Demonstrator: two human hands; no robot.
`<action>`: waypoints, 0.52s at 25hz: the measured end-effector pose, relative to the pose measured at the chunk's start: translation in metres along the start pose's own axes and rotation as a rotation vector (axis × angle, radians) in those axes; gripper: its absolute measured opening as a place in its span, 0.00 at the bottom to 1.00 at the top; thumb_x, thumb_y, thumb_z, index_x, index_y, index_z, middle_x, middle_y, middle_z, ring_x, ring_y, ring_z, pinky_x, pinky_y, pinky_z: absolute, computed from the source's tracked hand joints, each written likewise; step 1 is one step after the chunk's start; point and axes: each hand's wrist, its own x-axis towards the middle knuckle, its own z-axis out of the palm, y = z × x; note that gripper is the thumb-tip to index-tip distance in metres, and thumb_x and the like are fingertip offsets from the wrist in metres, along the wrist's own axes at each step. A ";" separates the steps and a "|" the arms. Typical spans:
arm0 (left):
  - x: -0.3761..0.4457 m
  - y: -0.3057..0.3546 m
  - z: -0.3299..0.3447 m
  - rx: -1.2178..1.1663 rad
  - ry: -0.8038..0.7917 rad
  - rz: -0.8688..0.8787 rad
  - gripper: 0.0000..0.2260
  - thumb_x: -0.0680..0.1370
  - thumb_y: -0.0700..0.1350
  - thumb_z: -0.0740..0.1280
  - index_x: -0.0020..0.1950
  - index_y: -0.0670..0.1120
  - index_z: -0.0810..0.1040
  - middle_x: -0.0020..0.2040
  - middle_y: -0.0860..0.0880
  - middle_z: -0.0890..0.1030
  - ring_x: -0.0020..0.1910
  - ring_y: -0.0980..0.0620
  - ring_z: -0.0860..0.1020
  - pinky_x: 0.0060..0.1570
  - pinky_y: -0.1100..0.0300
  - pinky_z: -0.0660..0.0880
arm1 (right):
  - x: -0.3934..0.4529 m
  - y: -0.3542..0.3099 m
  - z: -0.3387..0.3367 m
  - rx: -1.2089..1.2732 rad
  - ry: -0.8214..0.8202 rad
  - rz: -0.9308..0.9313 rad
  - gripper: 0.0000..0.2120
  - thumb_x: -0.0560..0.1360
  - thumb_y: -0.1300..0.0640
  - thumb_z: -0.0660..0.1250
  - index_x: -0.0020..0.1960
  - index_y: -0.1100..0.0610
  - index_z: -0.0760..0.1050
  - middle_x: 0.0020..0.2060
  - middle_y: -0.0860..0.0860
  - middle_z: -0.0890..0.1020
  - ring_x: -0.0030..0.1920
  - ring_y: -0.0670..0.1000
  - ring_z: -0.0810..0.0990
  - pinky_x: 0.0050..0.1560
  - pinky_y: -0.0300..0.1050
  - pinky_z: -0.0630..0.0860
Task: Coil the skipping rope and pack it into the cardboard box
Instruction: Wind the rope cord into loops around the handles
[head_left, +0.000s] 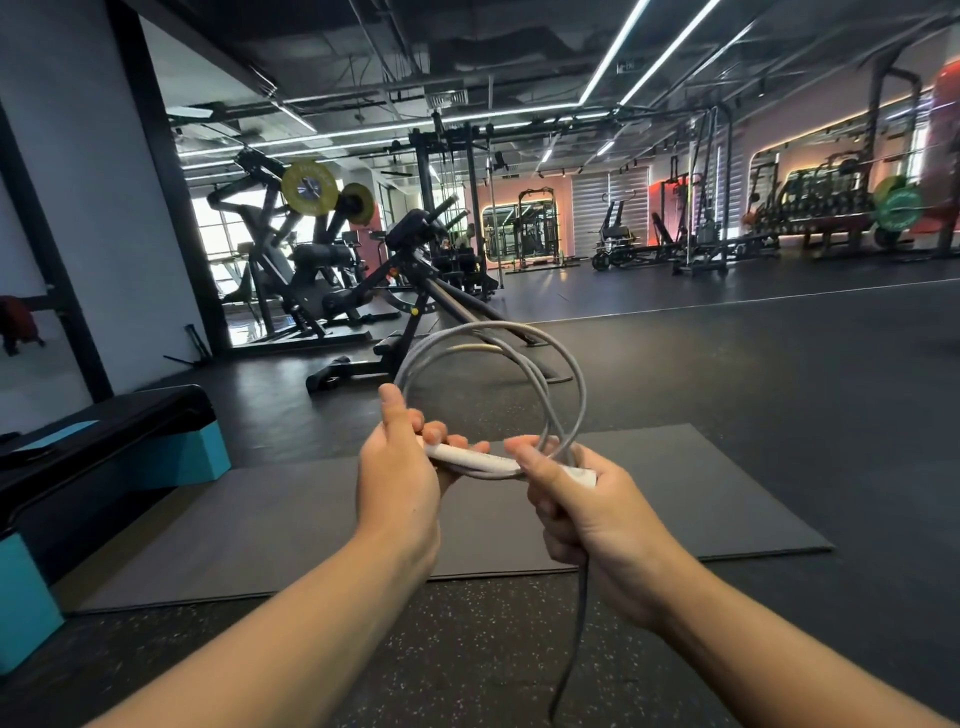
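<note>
The grey skipping rope (519, 364) is held in the air in front of the person, above a dark floor mat (311, 519). It makes several round loops, and one loose end hangs down below the right hand (587, 512). This hand is closed around the loops and one white handle (579, 475). The left hand (400, 467) grips the other white handle (467, 457). No writing on the handles is readable. A black and teal step platform (130, 447) stands to the left. Behind it, a machine carries yellow weight plates (309, 187); their print is too blurred to read.
</note>
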 end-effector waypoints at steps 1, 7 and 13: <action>-0.002 -0.004 -0.006 0.067 -0.021 0.009 0.18 0.84 0.56 0.58 0.43 0.43 0.69 0.30 0.49 0.73 0.27 0.54 0.79 0.38 0.50 0.84 | 0.003 -0.002 0.000 0.032 0.010 -0.007 0.15 0.72 0.50 0.75 0.53 0.59 0.80 0.29 0.50 0.63 0.29 0.48 0.52 0.26 0.41 0.49; -0.002 -0.021 -0.041 0.310 -0.095 -0.097 0.15 0.84 0.48 0.63 0.45 0.38 0.78 0.44 0.39 0.85 0.46 0.42 0.86 0.47 0.50 0.84 | 0.010 -0.013 -0.005 0.006 0.004 -0.038 0.08 0.78 0.54 0.70 0.47 0.60 0.77 0.28 0.49 0.58 0.27 0.47 0.53 0.25 0.40 0.53; 0.010 0.029 -0.046 0.898 -0.233 0.516 0.23 0.78 0.45 0.70 0.70 0.55 0.67 0.68 0.53 0.74 0.65 0.55 0.73 0.60 0.60 0.70 | 0.021 -0.053 -0.008 -0.724 -0.267 -0.090 0.15 0.80 0.51 0.69 0.40 0.60 0.72 0.28 0.51 0.66 0.27 0.51 0.62 0.27 0.44 0.63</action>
